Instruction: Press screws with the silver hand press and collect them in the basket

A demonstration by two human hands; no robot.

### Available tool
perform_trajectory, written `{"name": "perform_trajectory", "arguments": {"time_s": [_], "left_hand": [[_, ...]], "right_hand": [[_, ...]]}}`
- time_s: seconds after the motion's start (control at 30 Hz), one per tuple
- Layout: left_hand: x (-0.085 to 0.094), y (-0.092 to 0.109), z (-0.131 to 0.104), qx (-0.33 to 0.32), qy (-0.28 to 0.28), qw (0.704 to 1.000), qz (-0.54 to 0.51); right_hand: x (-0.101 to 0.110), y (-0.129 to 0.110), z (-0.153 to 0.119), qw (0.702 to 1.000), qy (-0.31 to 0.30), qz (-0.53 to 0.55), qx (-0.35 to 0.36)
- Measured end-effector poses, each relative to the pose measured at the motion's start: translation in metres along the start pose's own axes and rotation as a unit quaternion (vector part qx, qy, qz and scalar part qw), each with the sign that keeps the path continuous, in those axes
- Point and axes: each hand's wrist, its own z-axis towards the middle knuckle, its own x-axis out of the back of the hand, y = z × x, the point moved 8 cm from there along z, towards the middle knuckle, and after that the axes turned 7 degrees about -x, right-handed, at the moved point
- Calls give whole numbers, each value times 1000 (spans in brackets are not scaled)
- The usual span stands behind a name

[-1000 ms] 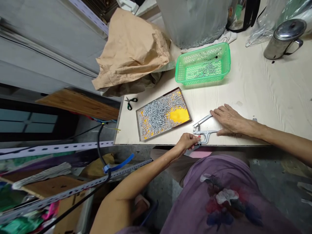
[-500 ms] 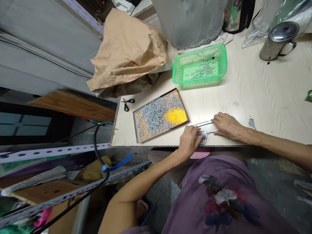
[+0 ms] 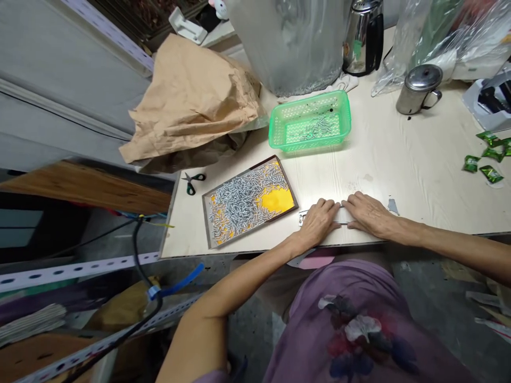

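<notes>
Near the table's front edge, my left hand (image 3: 320, 221) is closed on a flat metal slide piece (image 3: 302, 217), whose left end sticks out past the fingers. My right hand (image 3: 369, 215) grips the same piece at its right end, fingertips close to the left ones. A pale strip of it shows between the two hands. Just left of the hands lies a shallow tray (image 3: 294, 199) with a yellow bottom, filled with many small silver screws or pins. Behind it stands a green plastic basket (image 3: 275, 139) holding several of the same small metal parts.
Green-handled scissors (image 3: 190, 187) lie left of the tray. Crumpled brown paper (image 3: 191, 101) and a large grey plastic-wrapped object (image 3: 291, 48) stand behind. A metal cup (image 3: 415, 96), a kettle (image 3: 357, 42) and green packets (image 3: 471, 163) are at the right.
The left hand has moved along the metal piece toward the right hand, and its frame-like end is now covered differently. The view has shifted, showing more of the table's right side.
</notes>
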Motion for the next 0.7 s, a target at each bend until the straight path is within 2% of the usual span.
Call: {"name": "perform_trajectory", "arguments": {"time_s": [0.17,0.3,0.47,0.57,0.7], "left_hand": [[0,8,6,-32,-19,999,2],[-6,10,3,-27,-26,999,22],[-10,9,2,-11,-7,1000,24],[-10,10,-1,-1,26,1000,17],[-14,24,-16,-3,128,992,0]], "right_hand": [[-1,-3,-2,998,15,57,18],[-7,-6,-5,993,24,106,37],[-9,-6,-5,993,43,110,28],[-4,2,-3,992,27,122,28],[0,17,7,993,-13,101,54]]}}
